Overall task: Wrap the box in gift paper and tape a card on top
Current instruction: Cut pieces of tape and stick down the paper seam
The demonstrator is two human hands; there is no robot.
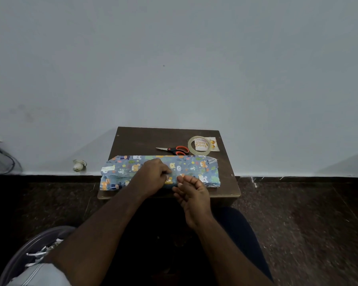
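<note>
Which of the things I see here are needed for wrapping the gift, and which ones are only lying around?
For the job:
- wrapped box, under the left hand and right hand
- tape roll
- birthday card, under the tape roll
- scissors
- small table

Just lying about:
- bin with paper scraps on the floor
- white object by the wall
- cables at far left

A small dark wooden table (132,139) stands against the wall. On it lie the wrapped box (194,168) at the near edge, scissors (174,150) behind it, and a tape roll (198,145) (resting on the card (212,143)) far right.
</note>
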